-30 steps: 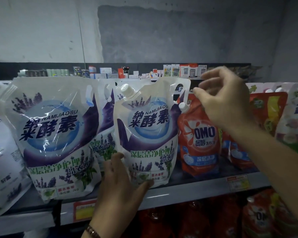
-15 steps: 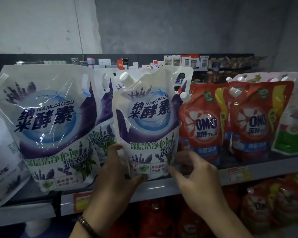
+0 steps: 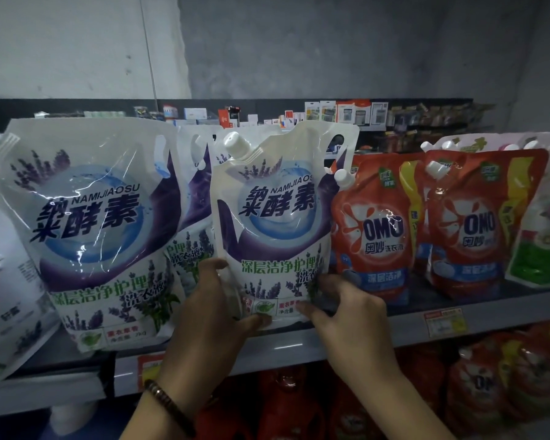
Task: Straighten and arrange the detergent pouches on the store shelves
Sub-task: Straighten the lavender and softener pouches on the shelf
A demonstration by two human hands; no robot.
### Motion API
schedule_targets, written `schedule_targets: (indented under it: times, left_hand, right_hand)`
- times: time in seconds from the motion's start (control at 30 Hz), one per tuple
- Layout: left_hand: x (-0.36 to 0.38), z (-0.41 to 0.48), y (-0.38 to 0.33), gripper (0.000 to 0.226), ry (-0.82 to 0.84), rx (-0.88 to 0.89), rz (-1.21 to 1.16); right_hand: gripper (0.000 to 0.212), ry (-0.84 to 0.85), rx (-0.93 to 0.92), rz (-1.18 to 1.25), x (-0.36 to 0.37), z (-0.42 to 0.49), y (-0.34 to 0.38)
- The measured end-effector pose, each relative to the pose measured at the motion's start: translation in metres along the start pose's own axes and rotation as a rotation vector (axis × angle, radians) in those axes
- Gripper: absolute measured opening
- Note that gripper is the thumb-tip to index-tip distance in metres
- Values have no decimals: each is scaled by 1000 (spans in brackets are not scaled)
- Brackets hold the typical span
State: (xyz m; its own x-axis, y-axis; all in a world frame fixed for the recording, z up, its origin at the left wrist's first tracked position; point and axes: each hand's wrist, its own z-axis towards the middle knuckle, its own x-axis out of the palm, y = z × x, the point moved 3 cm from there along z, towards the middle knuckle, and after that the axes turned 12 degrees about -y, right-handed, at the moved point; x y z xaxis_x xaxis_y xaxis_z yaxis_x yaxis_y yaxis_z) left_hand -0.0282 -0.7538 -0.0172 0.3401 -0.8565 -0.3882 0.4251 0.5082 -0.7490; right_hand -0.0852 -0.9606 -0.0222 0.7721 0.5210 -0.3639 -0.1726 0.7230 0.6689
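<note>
A white and purple lavender detergent pouch (image 3: pixel 277 217) stands upright at the middle of the shelf, its white cap at the top left. My left hand (image 3: pixel 213 315) grips its lower left corner, thumb on the front. My right hand (image 3: pixel 350 315) grips its lower right corner, fingers curled behind the edge. A larger lavender pouch (image 3: pixel 96 223) leans at the left, with another one (image 3: pixel 192 198) half hidden between the two. To the right stand two red OMO pouches (image 3: pixel 375 230) (image 3: pixel 477 223).
The grey shelf edge (image 3: pixel 505 315) carries price labels (image 3: pixel 445 322). A green and white pouch (image 3: pixel 543 239) sits at the far right, another white pouch (image 3: pixel 0 281) at the far left. Red pouches fill the lower shelf (image 3: pixel 489 385). Small boxed goods line the far shelf (image 3: pixel 343 114).
My right hand came down from the top corner of the pouch to its lower right corner and now grips it. The left hand stayed at the lower left corner.
</note>
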Motion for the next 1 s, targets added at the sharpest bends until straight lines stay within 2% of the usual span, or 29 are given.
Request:
schedule_targets:
  times: [0.37, 0.43, 0.57, 0.7, 0.8, 1.0]
  left_hand:
    - [-3, 2, 1, 110, -22, 124, 103]
    - [-4, 1, 2, 103, -1, 134, 82]
    - [-8, 1, 1, 74, -1, 81, 12]
    - [-11, -2, -1, 68, 7, 28, 26]
    - [-14, -8, -4, 56, -20, 20, 42]
    - [-40, -24, -2, 34, -182, 192, 162]
  right_hand:
    - [37, 46, 42, -32, 9, 4, -3]
    - [37, 61, 32, -25, 7, 3, -4]
    - [41, 68, 27, 16, 2, 1, -6]
    - [40, 71, 49, 80, 0, -3, -8]
    - [43, 33, 43, 126, -5, -7, -10]
    - [39, -105, -100, 186, -2, -18, 2]
